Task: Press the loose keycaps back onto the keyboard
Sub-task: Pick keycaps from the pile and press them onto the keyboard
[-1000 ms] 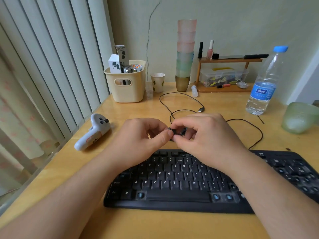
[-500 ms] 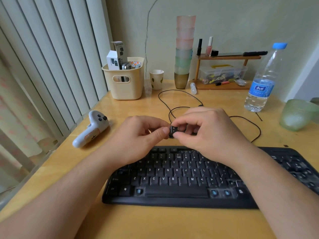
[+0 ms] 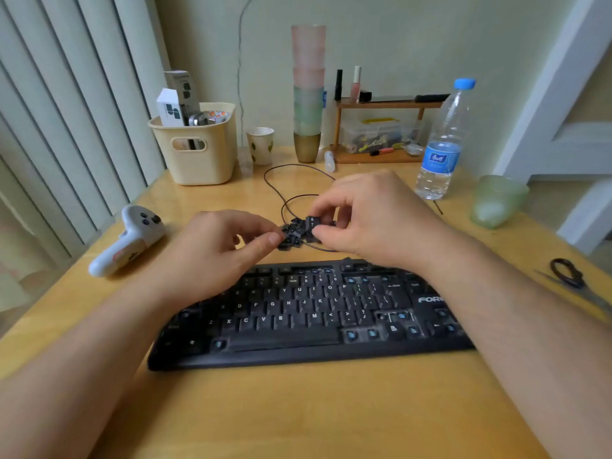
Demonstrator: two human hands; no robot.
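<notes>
Black full-size plastic keyboard (image 3: 308, 313) flat at near edge of yellow wooden tabletop (image 3: 298, 409), several sockets bare and showing blue stems, so within reach for pressing. Just behind it, small heap of loose black keycaps (image 3: 293, 235). Right hand (image 3: 367, 217) grip clamped on one black keycap marked 7 (image 3: 312, 223), legend up, likely to read it. Left hand (image 3: 215, 250) fingers curled, thumb at the heap; contents unclear. Thin black cable (image 3: 291, 193) looping under the heap, snag risk. Clear water bottle (image 3: 442, 144) farther right.
</notes>
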